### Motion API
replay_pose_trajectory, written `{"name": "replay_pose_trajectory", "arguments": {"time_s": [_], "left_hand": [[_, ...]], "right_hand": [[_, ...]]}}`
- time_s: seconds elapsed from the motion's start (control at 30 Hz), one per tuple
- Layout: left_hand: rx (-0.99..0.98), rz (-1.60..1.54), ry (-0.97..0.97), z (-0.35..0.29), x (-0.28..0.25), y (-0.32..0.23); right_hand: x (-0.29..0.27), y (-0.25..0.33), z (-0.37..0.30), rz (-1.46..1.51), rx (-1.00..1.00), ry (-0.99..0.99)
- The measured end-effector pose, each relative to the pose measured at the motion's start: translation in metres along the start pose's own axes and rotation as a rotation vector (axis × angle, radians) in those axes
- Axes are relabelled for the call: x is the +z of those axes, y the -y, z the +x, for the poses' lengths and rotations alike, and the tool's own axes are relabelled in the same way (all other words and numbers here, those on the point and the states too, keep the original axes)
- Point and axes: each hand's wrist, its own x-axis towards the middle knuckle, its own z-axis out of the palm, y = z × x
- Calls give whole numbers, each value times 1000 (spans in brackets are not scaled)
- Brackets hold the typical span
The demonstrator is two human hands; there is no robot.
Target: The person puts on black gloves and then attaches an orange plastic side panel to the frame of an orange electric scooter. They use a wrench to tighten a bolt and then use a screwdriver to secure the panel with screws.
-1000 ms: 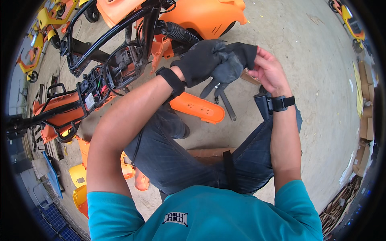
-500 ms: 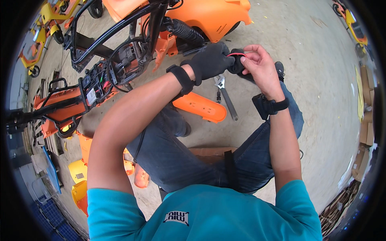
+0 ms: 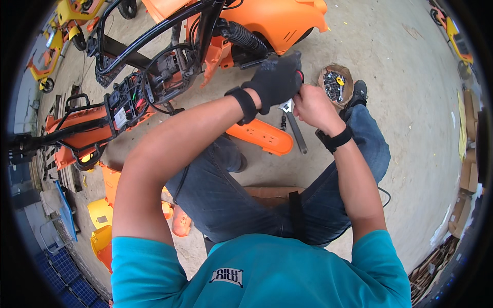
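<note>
My left hand [image 3: 275, 82], in a black glove, is closed at the upper middle with a small black thing edged in red [image 3: 300, 76] at its fingertips. That thing is mostly hidden, and I cannot make out its kind. My bare right hand [image 3: 314, 107] is curled into a fist just below it, touching or nearly touching the glove; what its fingers grip is hidden. Under the hands lies an adjustable wrench [image 3: 296, 131] on the floor, with a small dark threaded-looking part [image 3: 283, 122] beside it. An orange plastic panel [image 3: 264, 137] rests to their left.
A partly stripped scooter with a black frame [image 3: 149, 49] and orange bodywork [image 3: 277, 20] stands at the upper left. An open bag [image 3: 348, 95] of small metal hardware sits by my right shoe [image 3: 359, 92]. Orange and yellow panels [image 3: 101, 213] lie at left; cardboard boxes [image 3: 468, 169] line the right.
My right hand has moved down and curled from an open pinch into a fist. The black, red-edged thing is now mostly covered. The hardware bag has come into sight.
</note>
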Motion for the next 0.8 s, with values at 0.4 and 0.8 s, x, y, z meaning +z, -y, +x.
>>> {"name": "replay_pose_trajectory", "arguments": {"time_s": [0.4,0.8], "left_hand": [[-180,-55,310,-17,18,-3],[-2,-204,321,-12,0,-25]], "right_hand": [[-11,-29,13,1556,194,-30],[4,-24,17,1153,10,-386]]}}
